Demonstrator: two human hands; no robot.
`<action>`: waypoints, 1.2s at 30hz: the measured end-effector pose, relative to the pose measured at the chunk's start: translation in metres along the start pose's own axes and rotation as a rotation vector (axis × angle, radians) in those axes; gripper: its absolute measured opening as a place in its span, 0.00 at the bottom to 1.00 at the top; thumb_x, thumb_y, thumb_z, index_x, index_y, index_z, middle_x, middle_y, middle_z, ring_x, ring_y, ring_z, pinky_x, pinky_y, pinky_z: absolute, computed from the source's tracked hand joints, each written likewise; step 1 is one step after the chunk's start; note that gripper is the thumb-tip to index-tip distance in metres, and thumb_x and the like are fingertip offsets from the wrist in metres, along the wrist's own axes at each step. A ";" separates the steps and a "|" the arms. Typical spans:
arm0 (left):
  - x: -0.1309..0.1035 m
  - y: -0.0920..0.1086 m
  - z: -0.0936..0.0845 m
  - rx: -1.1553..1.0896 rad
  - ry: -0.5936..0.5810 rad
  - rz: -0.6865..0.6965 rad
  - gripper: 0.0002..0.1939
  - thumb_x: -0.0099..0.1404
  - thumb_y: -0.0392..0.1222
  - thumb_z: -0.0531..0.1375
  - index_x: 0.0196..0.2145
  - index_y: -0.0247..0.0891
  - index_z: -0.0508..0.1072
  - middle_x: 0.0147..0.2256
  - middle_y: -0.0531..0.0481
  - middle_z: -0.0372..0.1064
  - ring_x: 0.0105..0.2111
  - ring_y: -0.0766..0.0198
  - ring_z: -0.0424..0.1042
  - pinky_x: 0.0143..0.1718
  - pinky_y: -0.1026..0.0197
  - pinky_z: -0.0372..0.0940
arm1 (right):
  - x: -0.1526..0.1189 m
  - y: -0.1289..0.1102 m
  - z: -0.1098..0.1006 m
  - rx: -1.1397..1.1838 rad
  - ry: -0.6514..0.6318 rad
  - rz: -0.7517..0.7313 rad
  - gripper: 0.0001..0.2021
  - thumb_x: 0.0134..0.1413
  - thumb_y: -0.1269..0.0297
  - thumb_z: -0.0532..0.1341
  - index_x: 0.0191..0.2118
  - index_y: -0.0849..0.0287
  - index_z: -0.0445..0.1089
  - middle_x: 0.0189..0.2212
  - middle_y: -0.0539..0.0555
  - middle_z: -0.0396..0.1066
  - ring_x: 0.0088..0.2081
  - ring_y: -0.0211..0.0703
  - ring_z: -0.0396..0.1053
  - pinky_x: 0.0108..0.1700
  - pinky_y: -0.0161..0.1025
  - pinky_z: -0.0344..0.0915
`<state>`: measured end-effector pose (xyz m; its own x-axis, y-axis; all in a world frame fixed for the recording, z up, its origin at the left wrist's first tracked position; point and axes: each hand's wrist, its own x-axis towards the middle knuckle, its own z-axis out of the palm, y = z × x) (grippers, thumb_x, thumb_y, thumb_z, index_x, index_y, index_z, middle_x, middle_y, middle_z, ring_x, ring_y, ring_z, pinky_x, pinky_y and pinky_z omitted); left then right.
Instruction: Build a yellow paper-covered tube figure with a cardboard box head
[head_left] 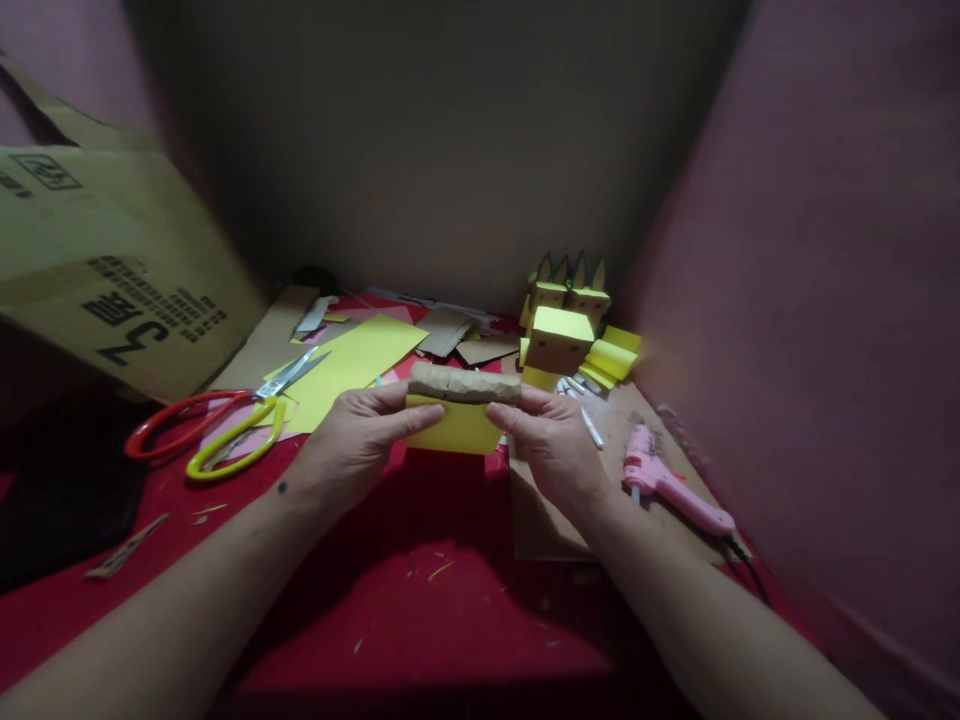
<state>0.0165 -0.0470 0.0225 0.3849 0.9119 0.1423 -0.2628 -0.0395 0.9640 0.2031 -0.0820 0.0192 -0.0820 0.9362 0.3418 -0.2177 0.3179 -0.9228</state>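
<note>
Between my two hands, above the red tablecloth (pixel 420 620), is a cardboard piece with yellow paper (pixel 457 428) on its lower side and a bent brown cardboard strip (pixel 465 382) along its top. My left hand (pixel 360 430) grips the left end, its thumb flat on the yellow face and fingers behind. Gripping the right end the same way is my right hand (pixel 551 435). The fingers behind the piece are mostly hidden. Just beyond my right hand stands a cardboard box figure with a yellow top (pixel 559 338).
Scissors (pixel 232 415) with red and yellow handles lie at left on yellow paper (pixel 360 370). A pink hot glue gun (pixel 675 485) rests on a cardboard sheet (pixel 540 530) at right, its cord trailing off. Smaller eared figures (pixel 570 290) stand behind. A large carton (pixel 112 270) leans at left.
</note>
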 end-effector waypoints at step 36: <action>-0.008 0.009 0.000 0.519 0.266 0.432 0.05 0.56 0.45 0.68 0.33 0.51 0.83 0.37 0.51 0.70 0.47 0.50 0.64 0.54 0.52 0.59 | -0.006 0.002 0.012 -0.029 0.106 -0.066 0.08 0.51 0.60 0.69 0.39 0.47 0.81 0.38 0.48 0.80 0.42 0.44 0.75 0.51 0.45 0.69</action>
<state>0.0113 -0.0547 0.0304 0.0957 0.8369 0.5390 0.1362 -0.5473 0.8257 0.1913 -0.0889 0.0179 0.0353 0.9233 0.3825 -0.1904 0.3820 -0.9044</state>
